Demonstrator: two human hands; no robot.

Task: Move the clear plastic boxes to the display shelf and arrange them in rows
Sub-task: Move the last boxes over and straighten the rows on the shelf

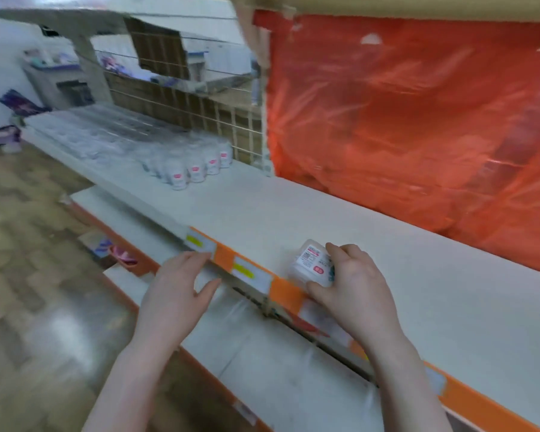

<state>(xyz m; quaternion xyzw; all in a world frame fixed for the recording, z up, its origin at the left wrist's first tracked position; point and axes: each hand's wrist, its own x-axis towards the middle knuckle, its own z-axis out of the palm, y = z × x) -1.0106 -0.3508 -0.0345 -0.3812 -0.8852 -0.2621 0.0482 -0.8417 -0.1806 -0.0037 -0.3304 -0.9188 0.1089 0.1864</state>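
Nearest to us, we are reaching out with both bare forearms toward a white display shelf (371, 269). Our left hand (181, 291) is hovering with its fingers straight and spread, holding nothing, its fingertips (200, 256) lying just at the shelf's front edge by a white price label with a yellow mark (200, 243). Our right hand (353, 285) is gripping a clear plastic box (310, 265), thumb underneath at the near side and curled fingers over the top; the box is sitting at the front lip of the shelf, just above the orange price strip (286, 293), and is showing a white label with pink print. Below the shelf we are seeing a lower white shelf (262, 353) edged in orange, and to the left a blurred, glossy floor (44, 291). Farther along the same display shelf, well apart from the box in our grip, a group of similar clear boxes (197, 166) is standing in rows, each with a small pink label facing us, with more clear packaging (106, 135) stretching away behind them. Behind those a wire grid panel (200, 113) is rising, and to the right a sheet of translucent red plastic (418, 120) is hanging along the back of the shelf.
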